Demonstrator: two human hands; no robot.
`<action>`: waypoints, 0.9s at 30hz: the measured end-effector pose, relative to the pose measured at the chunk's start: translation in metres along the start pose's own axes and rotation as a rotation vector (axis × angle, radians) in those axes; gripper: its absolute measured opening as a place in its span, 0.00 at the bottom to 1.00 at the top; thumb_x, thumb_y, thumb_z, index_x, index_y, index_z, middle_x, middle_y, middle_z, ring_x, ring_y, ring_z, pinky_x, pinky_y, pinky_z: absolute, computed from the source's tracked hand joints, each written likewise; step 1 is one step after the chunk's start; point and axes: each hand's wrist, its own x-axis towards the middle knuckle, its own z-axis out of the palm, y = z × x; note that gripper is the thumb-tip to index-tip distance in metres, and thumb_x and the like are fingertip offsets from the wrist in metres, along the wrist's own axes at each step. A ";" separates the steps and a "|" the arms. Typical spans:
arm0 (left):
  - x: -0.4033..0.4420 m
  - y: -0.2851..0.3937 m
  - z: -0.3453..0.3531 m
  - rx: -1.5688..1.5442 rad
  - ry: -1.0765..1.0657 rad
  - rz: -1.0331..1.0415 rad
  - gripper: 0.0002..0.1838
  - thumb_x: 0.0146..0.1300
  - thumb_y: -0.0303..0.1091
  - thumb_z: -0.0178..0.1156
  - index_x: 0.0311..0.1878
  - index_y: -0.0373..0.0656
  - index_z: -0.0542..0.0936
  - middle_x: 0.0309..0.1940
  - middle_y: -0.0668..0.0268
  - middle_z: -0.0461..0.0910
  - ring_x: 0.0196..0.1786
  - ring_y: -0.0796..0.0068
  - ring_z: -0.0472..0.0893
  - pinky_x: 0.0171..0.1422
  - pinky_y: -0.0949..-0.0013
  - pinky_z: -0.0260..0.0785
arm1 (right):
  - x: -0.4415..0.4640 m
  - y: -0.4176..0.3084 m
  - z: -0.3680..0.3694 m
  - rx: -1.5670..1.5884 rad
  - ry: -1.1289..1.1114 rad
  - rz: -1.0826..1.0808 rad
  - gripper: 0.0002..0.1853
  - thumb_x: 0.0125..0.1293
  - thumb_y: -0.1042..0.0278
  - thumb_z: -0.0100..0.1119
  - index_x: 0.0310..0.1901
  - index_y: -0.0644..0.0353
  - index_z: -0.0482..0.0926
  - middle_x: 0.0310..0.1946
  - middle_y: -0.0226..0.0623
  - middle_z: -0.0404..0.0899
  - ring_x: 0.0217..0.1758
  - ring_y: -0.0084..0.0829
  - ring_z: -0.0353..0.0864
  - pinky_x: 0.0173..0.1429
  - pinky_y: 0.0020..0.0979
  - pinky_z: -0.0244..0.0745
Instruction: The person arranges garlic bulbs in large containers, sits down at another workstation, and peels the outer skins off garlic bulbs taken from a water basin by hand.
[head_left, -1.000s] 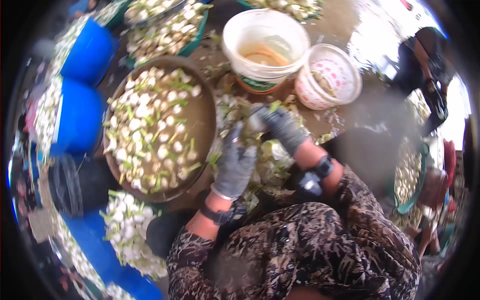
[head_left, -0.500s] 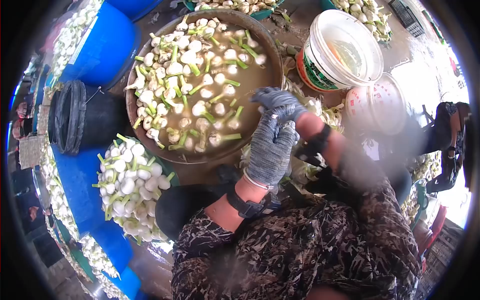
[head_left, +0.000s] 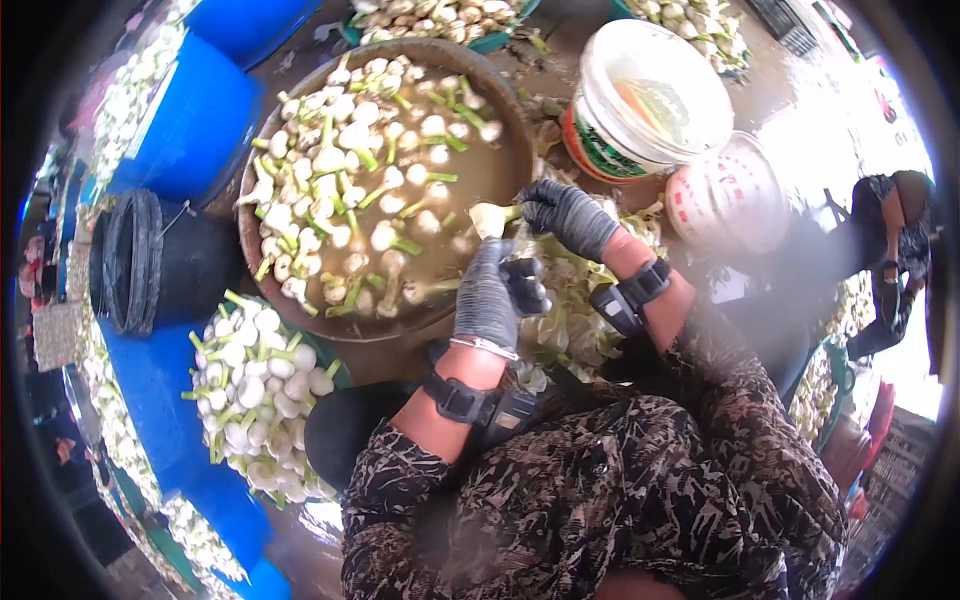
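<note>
A pale garlic bulb point(head_left: 488, 221) with a short green stem is held just over the near right edge of a wide tub point(head_left: 522, 120). My right hand point(head_left: 568, 216), in a grey glove, pinches the stem end. My left hand point(head_left: 492, 296), gloved too, is closed below the bulb, its upper fingertips against it and other fingers curled. Whether a small tool sits in either hand I cannot make out. Many garlic bulbs point(head_left: 328, 158) with cut green stems float in the tub's murky water. Peelings and leaves point(head_left: 570, 325) lie beneath my hands.
Heaped white garlic point(head_left: 255, 390) fills a basin at my left. Beyond it stand a black bucket point(head_left: 185, 255) and a blue tub point(head_left: 195, 120). A white bucket point(head_left: 650, 100) and a tipped white pail point(head_left: 727, 190) are at the right. Another person point(head_left: 890, 240) is at the far right.
My hands have moved apart slightly, and the garlic bulb now shows between them. My left hand has shifted left and turned. The whole view has shifted a little.
</note>
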 end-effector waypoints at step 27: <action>0.006 -0.050 0.053 0.362 -0.144 0.474 0.17 0.68 0.28 0.57 0.58 0.40 0.69 0.52 0.57 0.76 0.53 0.61 0.80 0.56 0.59 0.79 | -0.109 -0.026 -0.018 -0.413 0.668 -0.152 0.08 0.58 0.63 0.61 0.33 0.59 0.81 0.28 0.47 0.80 0.34 0.50 0.80 0.41 0.44 0.75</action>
